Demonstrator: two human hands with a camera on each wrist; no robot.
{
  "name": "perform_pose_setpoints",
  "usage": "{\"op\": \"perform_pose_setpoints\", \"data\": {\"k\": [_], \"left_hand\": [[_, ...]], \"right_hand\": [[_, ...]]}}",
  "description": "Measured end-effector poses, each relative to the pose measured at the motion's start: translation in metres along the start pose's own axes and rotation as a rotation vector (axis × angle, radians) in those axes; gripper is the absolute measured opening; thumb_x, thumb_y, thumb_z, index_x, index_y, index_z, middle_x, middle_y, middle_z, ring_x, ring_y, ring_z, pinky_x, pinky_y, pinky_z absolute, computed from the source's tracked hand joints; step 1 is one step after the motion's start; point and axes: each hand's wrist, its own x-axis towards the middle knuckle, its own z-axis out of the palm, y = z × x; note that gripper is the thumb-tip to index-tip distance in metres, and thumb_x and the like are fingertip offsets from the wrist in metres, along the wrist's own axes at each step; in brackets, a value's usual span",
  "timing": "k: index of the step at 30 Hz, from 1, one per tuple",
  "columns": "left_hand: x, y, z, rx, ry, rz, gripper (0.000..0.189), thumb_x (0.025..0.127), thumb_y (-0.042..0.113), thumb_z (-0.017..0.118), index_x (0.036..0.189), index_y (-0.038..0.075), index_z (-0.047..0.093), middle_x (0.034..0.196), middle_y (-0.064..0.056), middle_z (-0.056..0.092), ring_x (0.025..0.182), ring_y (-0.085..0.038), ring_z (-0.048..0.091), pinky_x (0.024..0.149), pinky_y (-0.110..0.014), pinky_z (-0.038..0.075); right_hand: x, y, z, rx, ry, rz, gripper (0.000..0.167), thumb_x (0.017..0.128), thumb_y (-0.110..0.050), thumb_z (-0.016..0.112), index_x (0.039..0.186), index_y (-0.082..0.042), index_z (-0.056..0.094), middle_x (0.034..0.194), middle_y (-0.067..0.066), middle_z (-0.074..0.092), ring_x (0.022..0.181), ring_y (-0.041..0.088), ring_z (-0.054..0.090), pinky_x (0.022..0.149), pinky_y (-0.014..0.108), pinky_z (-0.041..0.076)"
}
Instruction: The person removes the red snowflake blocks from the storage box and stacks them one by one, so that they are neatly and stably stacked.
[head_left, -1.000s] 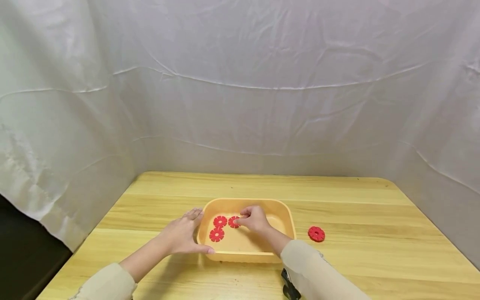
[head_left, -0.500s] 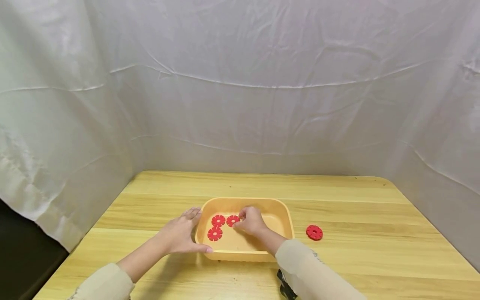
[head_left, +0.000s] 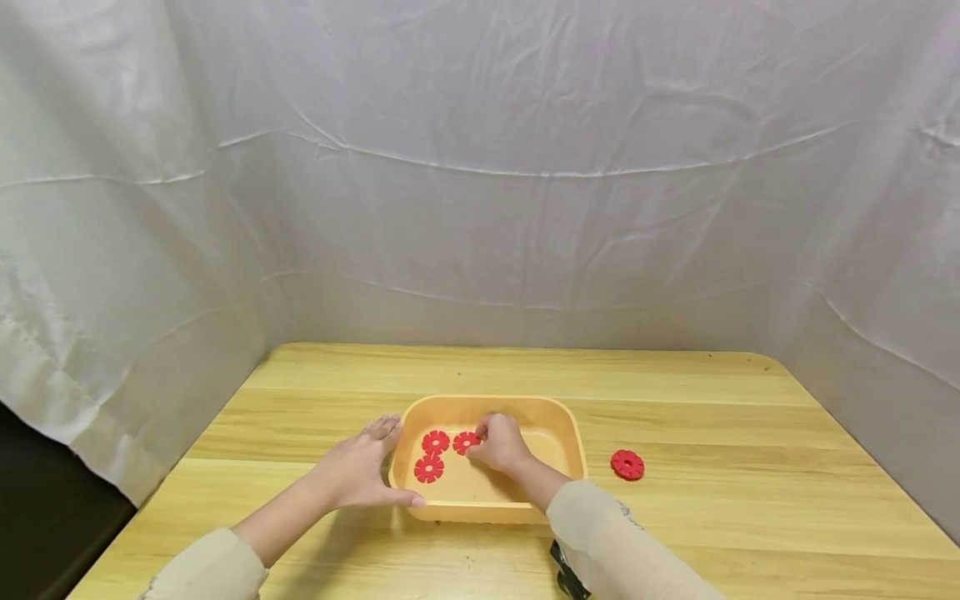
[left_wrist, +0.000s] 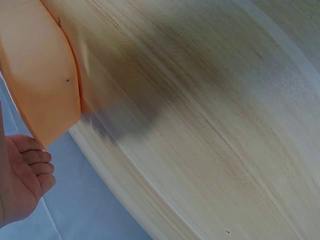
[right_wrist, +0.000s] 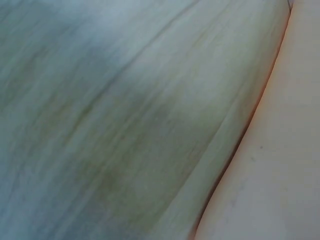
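Inside the orange plastic tray (head_left: 525, 503) lie two slotted red plastic discs, a snowflake disc (head_left: 435, 442) at the left and another snowflake disc (head_left: 429, 468) just nearer. My right hand (head_left: 504, 444) reaches into the tray, thumb and fingers at the right edge of a third red snowflake disc (head_left: 465, 442), pinching it beside the other two. My left hand (head_left: 362, 468) holds the tray's left end, thumb on the front rim and fingers along the left side. In the left wrist view, curled fingers (left_wrist: 37, 162) meet the tray's edge. The right wrist view shows only tray and tabletop, no fingers.
A red snowflake disc (head_left: 627, 465) lies on the wooden table (head_left: 720, 500) to the right of the tray. Below the right sleeve (head_left: 622, 542) is a small black device (head_left: 567, 573). White cloth (head_left: 480, 208) hangs behind and beside the table.
My right fingertips have shifted slightly toward the near right edge of the third disc, so more of it shows. The left hand keeps its hold on the tray. The head view has shifted slightly.
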Motion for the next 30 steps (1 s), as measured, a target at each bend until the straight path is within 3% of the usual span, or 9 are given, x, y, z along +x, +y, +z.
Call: {"op": "perform_pose_setpoints", "data": {"k": [13,30], "left_hand": [[0.001,-0.002,0.001,0.014,-0.006,0.002,0.111,0.064,0.073,0.062,0.136,-0.009,0.039,0.143,-0.025,0.037,0.133,-0.041,0.035,0.103,-0.053,0.038],[0.0,0.0,-0.001,-0.002,-0.005,0.003,0.11,0.065,0.073,0.063,0.135,-0.009,0.04,0.142,-0.026,0.038,0.133,-0.041,0.035,0.103,-0.055,0.038]], "right_hand": [[-0.001,-0.001,-0.004,-0.02,-0.052,-0.05,0.017,0.07,-0.003,0.075,0.078,0.005,0.064,0.064,0.002,0.05,0.059,0.01,0.041,0.052,0.017,0.035],[-0.008,-0.008,-0.015,0.093,-0.064,-0.151,0.026,0.073,-0.002,0.074,0.094,0.009,0.065,0.08,0.012,0.059,0.072,0.014,0.049,0.058,0.015,0.043]]}}
